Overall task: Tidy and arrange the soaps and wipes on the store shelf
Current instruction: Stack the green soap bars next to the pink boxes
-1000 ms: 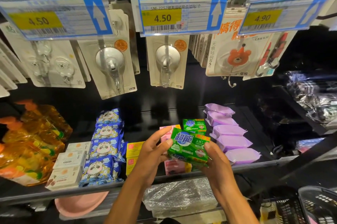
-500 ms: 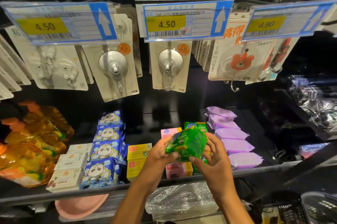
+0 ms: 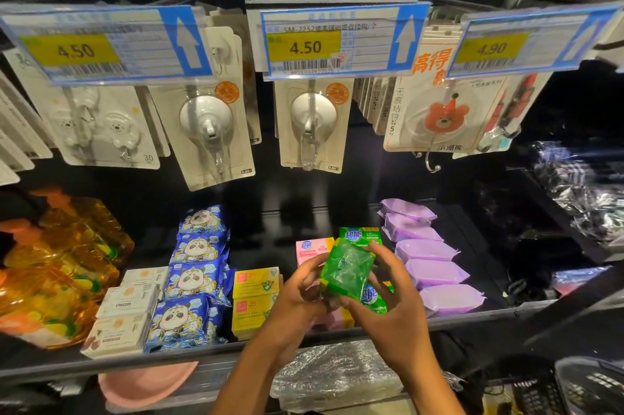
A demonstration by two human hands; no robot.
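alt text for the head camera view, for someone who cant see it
A left hand and right hand grip a green soap pack over a store shelf. Blue panda packs lie to its left, purple wipes packs to its right, and hooks hang above under price tags.

Dark store shelf (image 3: 472, 245), packed left to right lol

Orange bottles (image 3: 60, 266) bunched at far left, then white soap boxes (image 3: 125, 310), blue panda wipe packs (image 3: 196, 279) running front to back, yellow soap boxes (image 3: 255, 296), pink soap boxes (image 3: 312, 245), green soap packs (image 3: 359, 236) just beside those, purple wipe packs (image 3: 432, 269) rowed up on the right, slightly overlapping.
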